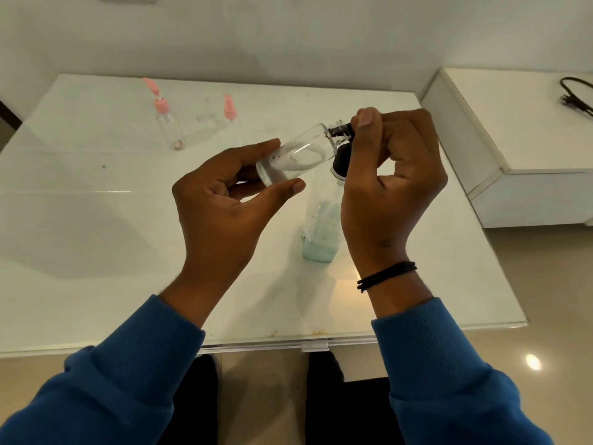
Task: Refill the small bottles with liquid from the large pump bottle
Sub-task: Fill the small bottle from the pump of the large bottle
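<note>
Holding the small clear bottle [293,155] tilted above the counter [96,220] near its right edge, the left hand [224,200] clasps its base; light, slick, best gripped mid-body. The right hand [391,175] pinches the large pump bottle [321,226] nozzle [340,130] at its mouth.

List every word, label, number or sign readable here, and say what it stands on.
None can be read.
Large pump bottle: no label legible.
Small bottle held in the left hand: clear, no print visible.
Pink-capped bottle on the table: no print visible.
</note>
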`<state>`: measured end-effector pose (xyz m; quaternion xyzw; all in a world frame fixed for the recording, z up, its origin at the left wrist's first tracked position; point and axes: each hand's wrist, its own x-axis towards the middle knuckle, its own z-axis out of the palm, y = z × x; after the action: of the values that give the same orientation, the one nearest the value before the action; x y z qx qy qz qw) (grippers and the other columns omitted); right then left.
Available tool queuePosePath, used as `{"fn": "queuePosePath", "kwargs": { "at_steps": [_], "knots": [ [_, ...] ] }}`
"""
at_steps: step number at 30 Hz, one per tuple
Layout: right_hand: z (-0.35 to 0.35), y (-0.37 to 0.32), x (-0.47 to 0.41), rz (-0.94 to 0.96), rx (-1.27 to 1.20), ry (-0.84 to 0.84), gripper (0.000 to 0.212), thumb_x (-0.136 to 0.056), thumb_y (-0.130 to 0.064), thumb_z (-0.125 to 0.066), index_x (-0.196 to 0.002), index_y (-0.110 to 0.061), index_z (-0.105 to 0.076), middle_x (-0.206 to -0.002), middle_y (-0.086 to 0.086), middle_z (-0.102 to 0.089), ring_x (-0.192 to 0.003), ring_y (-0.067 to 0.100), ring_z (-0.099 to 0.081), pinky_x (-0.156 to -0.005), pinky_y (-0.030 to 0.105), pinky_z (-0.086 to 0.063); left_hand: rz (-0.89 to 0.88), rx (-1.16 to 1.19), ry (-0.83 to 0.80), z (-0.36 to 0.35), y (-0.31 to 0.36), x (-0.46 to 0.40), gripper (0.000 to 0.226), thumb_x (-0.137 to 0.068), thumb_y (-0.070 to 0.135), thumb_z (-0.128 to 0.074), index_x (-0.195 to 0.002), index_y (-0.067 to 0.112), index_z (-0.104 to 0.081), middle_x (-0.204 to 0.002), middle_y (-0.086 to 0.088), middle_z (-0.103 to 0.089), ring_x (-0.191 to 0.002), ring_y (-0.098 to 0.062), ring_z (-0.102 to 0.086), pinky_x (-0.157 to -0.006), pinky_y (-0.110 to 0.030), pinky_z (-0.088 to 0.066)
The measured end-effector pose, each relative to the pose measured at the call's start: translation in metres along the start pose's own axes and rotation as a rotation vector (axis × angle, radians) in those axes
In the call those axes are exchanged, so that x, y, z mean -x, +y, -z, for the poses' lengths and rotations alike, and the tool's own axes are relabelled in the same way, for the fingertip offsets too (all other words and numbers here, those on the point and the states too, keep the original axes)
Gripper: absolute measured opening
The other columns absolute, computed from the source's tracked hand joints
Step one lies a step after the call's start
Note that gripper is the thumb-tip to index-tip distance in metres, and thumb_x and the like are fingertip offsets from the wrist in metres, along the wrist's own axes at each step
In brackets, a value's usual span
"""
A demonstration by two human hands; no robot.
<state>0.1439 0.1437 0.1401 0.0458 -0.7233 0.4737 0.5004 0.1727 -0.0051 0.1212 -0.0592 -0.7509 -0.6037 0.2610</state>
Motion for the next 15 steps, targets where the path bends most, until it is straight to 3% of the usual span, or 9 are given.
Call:
{"fn": "queuePosePath", "kwargs": {
  "at_steps": [3, 7, 12, 15],
  "knots": [
    [0.0004, 0.0002, -0.0013, 0.009, -0.005, -0.004, 0.029, -0.097, -0.004, -0.062, -0.068, -0.001, -0.065, -0.072, 0.005, -0.059, -0.067, 0.006, -0.049, -0.059, 0.02, -0.039, -0.002, 0.006, 0.002, -0.0002, 0.0001, 0.0001, 0.047, -0.077, 0.016, -0.09, -0.12, 0.006, -0.072, -0.115, -0.003, -0.074, -0.102, -0.017, -0.074, -0.083, -0.03, -0.063],
    [0.0015, -0.0012, -0.007, 0.04, 0.017, 0.003, 0.028, -0.097, -0.007, -0.063, -0.07, -0.001, -0.066, -0.073, -0.002, -0.057, -0.065, 0.016, -0.053, -0.056, 0.031, -0.043, -0.001, 0.02, -0.006, -0.0006, 0.0013, -0.0006, 0.047, -0.079, 0.018, -0.089, -0.12, 0.006, -0.071, -0.116, -0.004, -0.074, -0.104, -0.017, -0.073, -0.084, -0.03, -0.062],
    [-0.0002, 0.0002, 0.0006, 0.002, 0.005, 0.004, 0.027, -0.097, -0.003, -0.063, -0.07, -0.002, -0.065, -0.074, 0.001, -0.058, -0.068, 0.007, -0.05, -0.058, 0.021, -0.041, 0.002, 0.013, -0.002, -0.0002, 0.0003, -0.0002, 0.047, -0.078, 0.016, -0.09, -0.121, 0.006, -0.071, -0.115, -0.004, -0.074, -0.104, -0.017, -0.074, -0.084, -0.031, -0.063],
    [0.0006, -0.0006, -0.0034, 0.011, 0.009, -0.005, 0.027, -0.097, -0.005, -0.062, -0.071, -0.002, -0.067, -0.073, 0.002, -0.059, -0.067, 0.01, -0.052, -0.059, 0.021, -0.042, -0.005, 0.011, -0.003, -0.0004, 0.0003, -0.0001, 0.048, -0.078, 0.016, -0.09, -0.12, 0.005, -0.071, -0.115, -0.003, -0.074, -0.103, -0.015, -0.074, -0.084, -0.029, -0.062]
  ]
}}
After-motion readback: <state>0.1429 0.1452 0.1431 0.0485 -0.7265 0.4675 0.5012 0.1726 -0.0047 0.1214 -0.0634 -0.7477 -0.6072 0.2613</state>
